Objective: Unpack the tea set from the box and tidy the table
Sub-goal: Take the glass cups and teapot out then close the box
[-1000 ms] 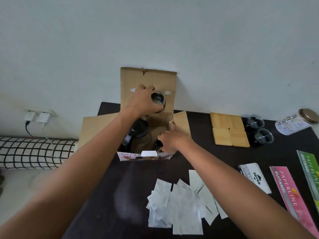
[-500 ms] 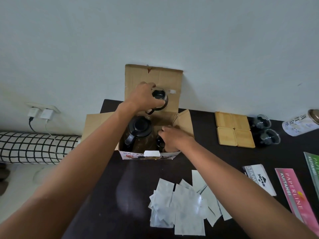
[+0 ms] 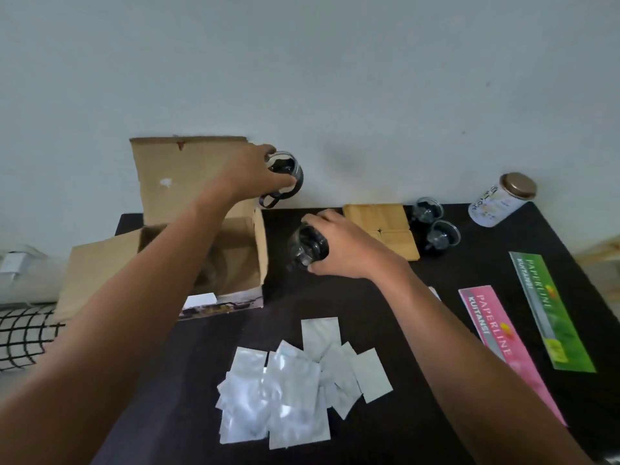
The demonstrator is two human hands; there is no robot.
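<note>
My left hand gripped one glass cup at upper centre, right of the cardboard box. My right hand clasped another cup at mid-frame over the dark table.

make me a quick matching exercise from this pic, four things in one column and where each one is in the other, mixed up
Things:
1. left hand
2. right hand
3. silver sachets
4. jar with gold lid

Places:
a. far right corner of the table
b. holding a glass cup up by the wall
c. piled at the near middle of the table
d. gripping a glass cup right of the box

Pairs: 1-b, 2-d, 3-c, 4-a
</note>
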